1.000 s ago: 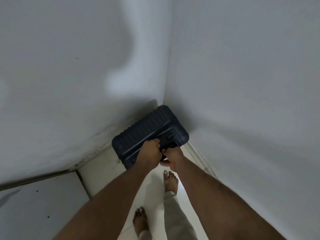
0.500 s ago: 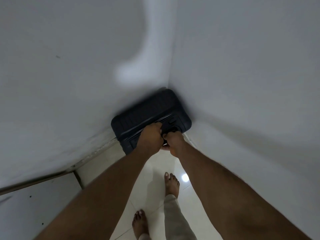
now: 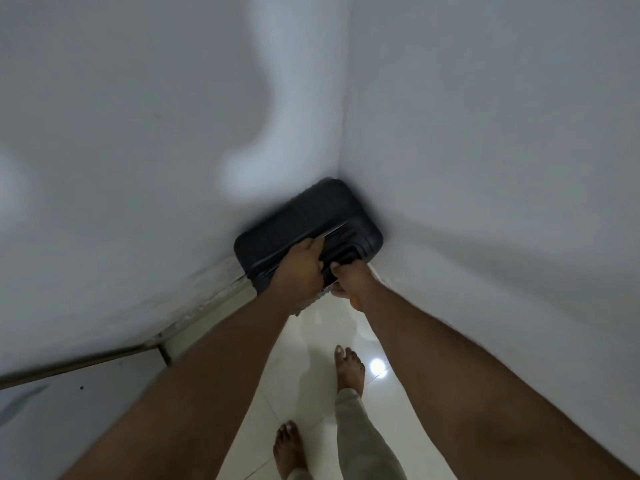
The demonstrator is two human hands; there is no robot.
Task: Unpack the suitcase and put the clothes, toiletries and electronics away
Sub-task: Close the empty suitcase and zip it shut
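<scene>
Two bare feet (image 3: 349, 370) are seen on the glossy white floor (image 3: 311, 341). Further out, the left hand (image 3: 299, 268) and right hand (image 3: 353, 282) are clenched on the top of a dark ribbed suitcase (image 3: 304, 216), which is set in the corner between white walls (image 3: 138, 133); no lettering is legible.

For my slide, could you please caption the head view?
Both hands, left and right, grip a dark suitcase standing in a corner.
</scene>
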